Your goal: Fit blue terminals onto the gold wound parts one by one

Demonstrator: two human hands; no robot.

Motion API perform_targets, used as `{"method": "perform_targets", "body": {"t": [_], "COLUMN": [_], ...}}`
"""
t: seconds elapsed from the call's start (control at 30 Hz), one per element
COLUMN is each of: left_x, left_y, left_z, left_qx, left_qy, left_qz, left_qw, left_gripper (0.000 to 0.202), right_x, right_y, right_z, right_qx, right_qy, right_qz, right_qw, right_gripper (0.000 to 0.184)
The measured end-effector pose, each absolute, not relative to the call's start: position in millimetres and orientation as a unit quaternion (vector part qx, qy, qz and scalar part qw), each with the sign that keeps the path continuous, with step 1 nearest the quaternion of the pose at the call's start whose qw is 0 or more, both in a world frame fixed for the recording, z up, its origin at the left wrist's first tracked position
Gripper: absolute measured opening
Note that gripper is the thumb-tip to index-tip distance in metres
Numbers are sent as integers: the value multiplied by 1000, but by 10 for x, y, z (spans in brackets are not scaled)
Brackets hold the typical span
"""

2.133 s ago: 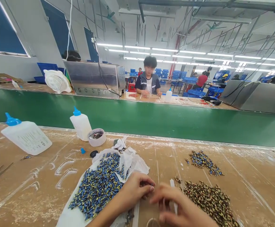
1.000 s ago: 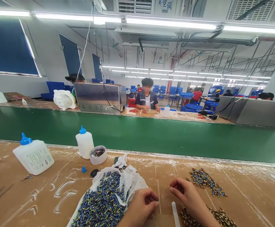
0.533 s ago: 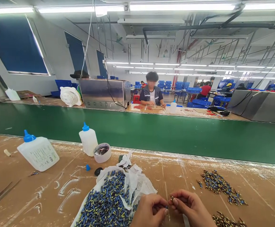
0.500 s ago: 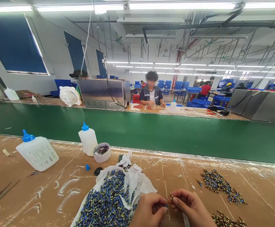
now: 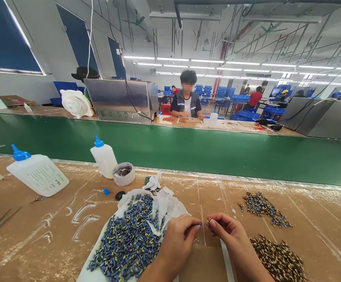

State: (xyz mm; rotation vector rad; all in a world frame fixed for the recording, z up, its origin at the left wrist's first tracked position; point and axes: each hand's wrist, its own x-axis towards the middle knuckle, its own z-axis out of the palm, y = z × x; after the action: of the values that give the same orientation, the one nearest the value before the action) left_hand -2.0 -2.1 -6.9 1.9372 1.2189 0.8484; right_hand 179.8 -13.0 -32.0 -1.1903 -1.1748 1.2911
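Observation:
My left hand (image 5: 178, 239) pinches a small blue piece (image 5: 200, 224) between thumb and forefinger. Facing it across a narrow gap, my right hand (image 5: 230, 232) has its fingertips closed on a small dark-and-gold piece (image 5: 208, 221). Left of my hands, a heap of small blue-and-yellow pieces (image 5: 126, 239) lies on a white plastic bag (image 5: 95, 250). Beside my right forearm spreads a pile of small dark-and-gold pieces (image 5: 277, 256). Farther back on the right is a pile of blue, dark and gold pieces (image 5: 262, 207).
Two white bottles with blue caps, one leaning (image 5: 41, 174) and one upright (image 5: 104, 159), stand at left near a tape roll (image 5: 124, 174) holding scraps. Tweezers (image 5: 0, 223) lie far left. Past the green belt (image 5: 170, 149), a co-worker (image 5: 186, 100) sits at the opposite bench.
The view has tilted down, so the bench sits higher in the picture and more of the near right pile shows. My fingertips remain close together, each hand still pinching its piece.

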Motion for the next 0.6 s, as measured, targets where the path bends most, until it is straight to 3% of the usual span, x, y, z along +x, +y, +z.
{"method": "perform_targets", "body": {"t": [0.6], "left_x": [-9], "left_y": [-49], "left_z": [-72], "left_qx": [775], "left_qy": [434], "left_qz": [333], "left_qw": [316], "left_gripper": [21], "right_x": [1662], "right_y": [-225], "right_z": [-250], "right_qx": [-483], "right_qy": [-484], "right_qz": [533], "right_qw": [499], "right_gripper": [30]}}
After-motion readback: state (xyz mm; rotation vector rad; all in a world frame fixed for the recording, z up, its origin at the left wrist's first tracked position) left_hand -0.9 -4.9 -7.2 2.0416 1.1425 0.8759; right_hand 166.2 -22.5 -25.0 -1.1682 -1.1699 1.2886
